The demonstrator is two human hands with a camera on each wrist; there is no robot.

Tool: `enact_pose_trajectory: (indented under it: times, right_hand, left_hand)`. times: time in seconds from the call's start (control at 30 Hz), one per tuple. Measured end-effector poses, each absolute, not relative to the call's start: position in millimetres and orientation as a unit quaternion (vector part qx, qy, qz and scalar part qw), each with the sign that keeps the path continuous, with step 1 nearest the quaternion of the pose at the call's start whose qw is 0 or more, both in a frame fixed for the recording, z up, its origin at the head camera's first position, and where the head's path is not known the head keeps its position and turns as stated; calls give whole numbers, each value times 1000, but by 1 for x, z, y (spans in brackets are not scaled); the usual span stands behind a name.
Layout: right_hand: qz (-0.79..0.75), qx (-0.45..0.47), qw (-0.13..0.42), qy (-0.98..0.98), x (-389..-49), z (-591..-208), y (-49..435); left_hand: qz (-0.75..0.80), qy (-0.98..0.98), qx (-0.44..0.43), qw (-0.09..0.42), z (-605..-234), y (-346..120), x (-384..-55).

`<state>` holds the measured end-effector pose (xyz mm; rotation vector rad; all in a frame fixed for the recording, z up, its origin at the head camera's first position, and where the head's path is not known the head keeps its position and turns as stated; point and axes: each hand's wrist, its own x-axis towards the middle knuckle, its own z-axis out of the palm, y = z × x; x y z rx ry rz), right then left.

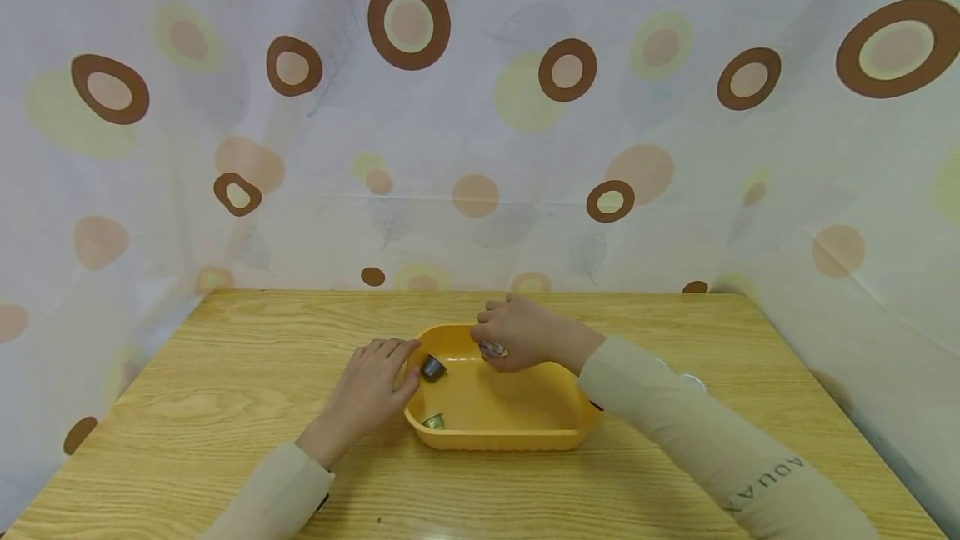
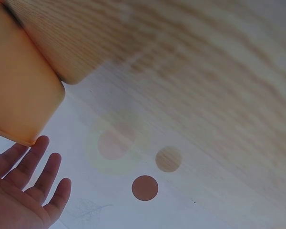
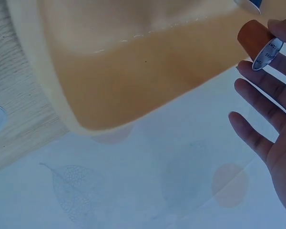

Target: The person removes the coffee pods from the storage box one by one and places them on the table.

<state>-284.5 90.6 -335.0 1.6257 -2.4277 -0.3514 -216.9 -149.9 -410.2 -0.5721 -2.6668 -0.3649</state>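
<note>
My right hand (image 1: 517, 333) is over the back part of a yellow plastic tub (image 1: 495, 440). Between thumb and index finger it pinches an orange coffee capsule (image 3: 255, 39), its printed foil lid tilted downward; the other fingers are spread. At the tub's left side, my left hand (image 1: 375, 377) touches the rim with relaxed, nearly straight fingers (image 2: 38, 160). Inside the tub, a dark coffee capsule (image 1: 432, 368) lies by the left wall and a pale green-gold capsule (image 1: 433, 422) in the front left corner. Part of a blue capsule (image 3: 250, 5) shows at the top of the right wrist view.
Right of the tub, capsules with pale lids (image 1: 693, 382) lie on the wooden table (image 1: 247, 373), partly hidden by the right sleeve (image 1: 675, 415). A white sheet (image 1: 450, 123) patterned with circles and leaves hangs behind the table and along both sides.
</note>
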Motion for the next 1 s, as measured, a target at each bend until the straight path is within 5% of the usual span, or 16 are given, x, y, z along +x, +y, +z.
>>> enact_pose_trajectory:
  times: [1.0]
  right_hand:
    - [-66, 455, 84, -884, -275, -324, 165]
  left_hand:
    - [-133, -952, -200, 191, -410, -149, -217]
